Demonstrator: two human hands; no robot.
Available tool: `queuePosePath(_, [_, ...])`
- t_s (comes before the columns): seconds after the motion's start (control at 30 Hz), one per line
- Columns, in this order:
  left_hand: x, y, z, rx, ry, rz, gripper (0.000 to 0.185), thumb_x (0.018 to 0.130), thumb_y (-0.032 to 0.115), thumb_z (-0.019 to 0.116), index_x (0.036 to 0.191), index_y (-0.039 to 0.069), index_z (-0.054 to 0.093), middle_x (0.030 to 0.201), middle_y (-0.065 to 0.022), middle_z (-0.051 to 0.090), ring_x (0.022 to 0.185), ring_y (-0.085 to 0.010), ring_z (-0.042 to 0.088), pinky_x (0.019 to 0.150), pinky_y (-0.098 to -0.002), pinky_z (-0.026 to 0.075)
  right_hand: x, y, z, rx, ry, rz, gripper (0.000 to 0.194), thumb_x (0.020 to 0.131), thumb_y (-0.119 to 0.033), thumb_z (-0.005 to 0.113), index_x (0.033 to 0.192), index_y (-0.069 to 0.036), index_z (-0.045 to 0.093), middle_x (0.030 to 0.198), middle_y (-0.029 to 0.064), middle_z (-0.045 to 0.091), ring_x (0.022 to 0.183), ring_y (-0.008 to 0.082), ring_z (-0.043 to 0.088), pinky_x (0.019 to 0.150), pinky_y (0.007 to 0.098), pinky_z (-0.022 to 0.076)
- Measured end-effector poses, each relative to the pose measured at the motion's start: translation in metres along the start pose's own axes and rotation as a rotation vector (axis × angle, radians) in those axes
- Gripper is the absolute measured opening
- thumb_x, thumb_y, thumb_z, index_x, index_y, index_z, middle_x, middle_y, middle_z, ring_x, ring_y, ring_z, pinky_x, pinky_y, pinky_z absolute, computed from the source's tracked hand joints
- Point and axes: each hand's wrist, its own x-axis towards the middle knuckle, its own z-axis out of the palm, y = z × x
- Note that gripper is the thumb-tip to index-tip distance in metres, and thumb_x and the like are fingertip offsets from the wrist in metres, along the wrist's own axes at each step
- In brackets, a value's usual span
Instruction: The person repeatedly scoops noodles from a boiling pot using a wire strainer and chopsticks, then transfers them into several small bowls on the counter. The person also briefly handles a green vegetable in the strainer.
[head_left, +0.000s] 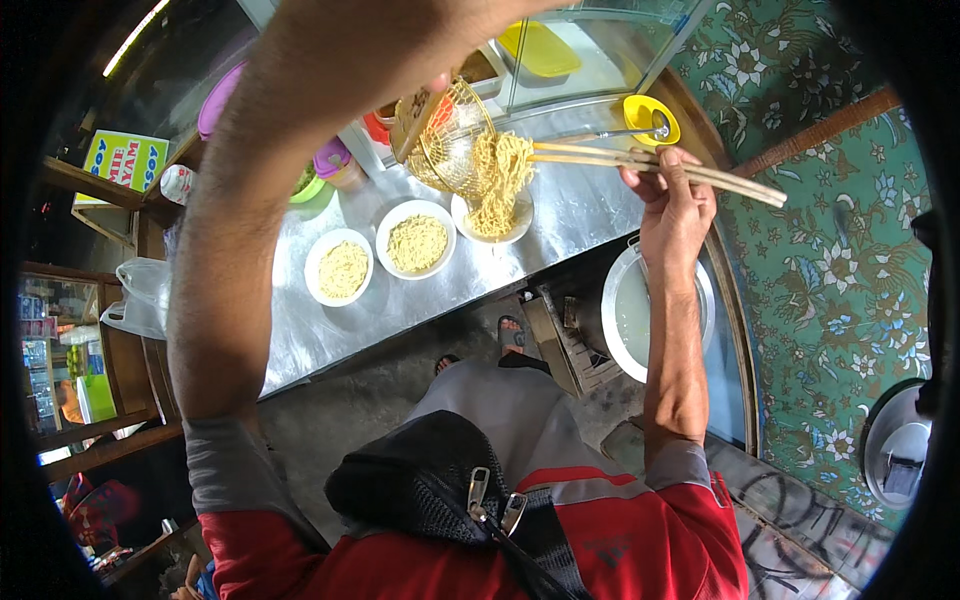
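My left hand (437, 81), mostly hidden behind my raised forearm, holds the handle of a wire mesh strainer (450, 142), tipped over the third bowl. My right hand (671, 195) grips a pair of long wooden chopsticks (585, 156), whose tips touch the yellow noodles (506, 176). These noodles hang from the strainer's rim into a white bowl (523, 229). To its left, a white bowl (381, 234) and another white bowl (311, 274) each hold noodles. All three stand on the metal counter (330, 352).
A yellow bowl (637, 109) with a ladle stands at the counter's back right. A large metal pot (616, 330) of cloudy liquid sits below, near my right forearm. Glass panes (600, 45) rise behind the counter. A purple-lidded container (334, 157) and a green bowl (309, 191) stand back left.
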Motion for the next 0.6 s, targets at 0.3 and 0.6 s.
queuePosePath(0.3, [-0.054,0.030,0.047,-0.742,-0.256,-0.732,0.026,0.096,0.030,0.076,0.098,0.003,0.075,0.070,0.0006,0.066,0.059,-0.0064,0.058,0.049,-0.0256,0.046,-0.008,0.012,0.026,-0.456,-0.419,-0.050,0.023,0.107,-0.018,0.066,0.115,0.003,0.072,0.097,0.0132,0.077,0.083,0.0180,0.075,0.080,0.0377,0.0676])
queuePosePath(0.6, [-0.099,0.076,0.125,-0.821,-0.671,-0.857,0.038,0.091,0.038,0.082,0.109,0.004,0.079,0.078,-0.0086,0.074,0.071,-0.0125,0.067,0.065,-0.0333,0.053,-0.018,0.121,0.044,-0.990,-0.581,-0.085,0.025,0.095,-0.014,0.075,0.106,0.008,0.069,0.084,0.0277,0.073,0.079,0.0437,0.075,0.069,0.0476,0.0594])
